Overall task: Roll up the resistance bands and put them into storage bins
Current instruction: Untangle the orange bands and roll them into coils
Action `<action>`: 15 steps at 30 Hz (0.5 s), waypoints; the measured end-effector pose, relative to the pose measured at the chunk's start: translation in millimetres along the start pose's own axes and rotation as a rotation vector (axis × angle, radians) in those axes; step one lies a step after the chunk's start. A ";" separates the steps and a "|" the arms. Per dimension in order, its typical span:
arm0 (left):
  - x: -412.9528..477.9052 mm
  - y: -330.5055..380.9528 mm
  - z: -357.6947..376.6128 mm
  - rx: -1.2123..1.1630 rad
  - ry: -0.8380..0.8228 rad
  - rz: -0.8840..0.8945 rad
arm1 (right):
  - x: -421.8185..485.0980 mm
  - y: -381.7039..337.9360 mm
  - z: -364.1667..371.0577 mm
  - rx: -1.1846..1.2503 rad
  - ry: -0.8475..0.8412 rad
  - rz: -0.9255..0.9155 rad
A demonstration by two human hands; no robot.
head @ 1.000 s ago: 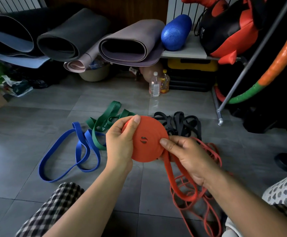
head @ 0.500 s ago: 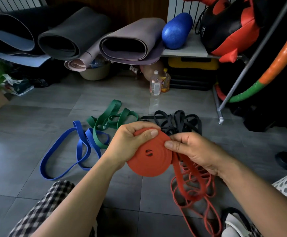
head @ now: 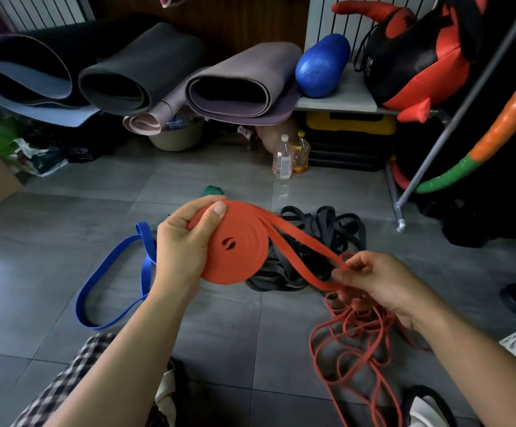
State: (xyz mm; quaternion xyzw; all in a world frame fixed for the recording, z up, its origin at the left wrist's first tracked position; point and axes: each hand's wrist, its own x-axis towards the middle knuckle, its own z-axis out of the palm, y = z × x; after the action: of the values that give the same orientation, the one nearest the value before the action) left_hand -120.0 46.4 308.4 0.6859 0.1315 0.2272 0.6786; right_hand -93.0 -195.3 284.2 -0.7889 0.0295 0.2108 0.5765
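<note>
While clasping the orange coil (head: 235,248) at frame centre with left hand (head: 179,251), pinching its tail (head: 296,241) with right hand (head: 386,282) fingers (head: 347,271), centre right. Left to roll: orange tangle (head: 355,306) lower right, blue band (head: 145,241), green band (head: 213,190), black bands (head: 327,223) on floor (head: 65,235). No bins seen.

orange band roll (head: 235,245), blue band (head: 108,285), black bands (head: 321,238), checked trousers (head: 65,380).

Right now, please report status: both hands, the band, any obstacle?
Left hand grips flat orange rubber coil. Right hand pinches its loose tail. Black band tangle behind, not blocking.
</note>
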 end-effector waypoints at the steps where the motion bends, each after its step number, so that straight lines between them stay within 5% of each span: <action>1: 0.1 -1.1 -0.9 0.011 0.007 0.000 | 0.3 -0.9 -0.8 0.088 0.026 0.002; 6: 2.3 -4.5 -2.9 0.016 0.045 -0.036 | 1.1 -9.7 -11.7 0.453 -0.009 -0.017; 15: 0.2 -4.6 -1.3 0.001 0.039 -0.066 | 4.4 -5.6 -31.3 0.691 -0.420 -0.018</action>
State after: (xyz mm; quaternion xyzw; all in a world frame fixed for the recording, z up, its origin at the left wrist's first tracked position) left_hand -119.9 47.9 303.8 0.6768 0.1676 0.2181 0.6828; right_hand -78.1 -221.4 295.3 -0.4887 -0.0265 0.3400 0.8031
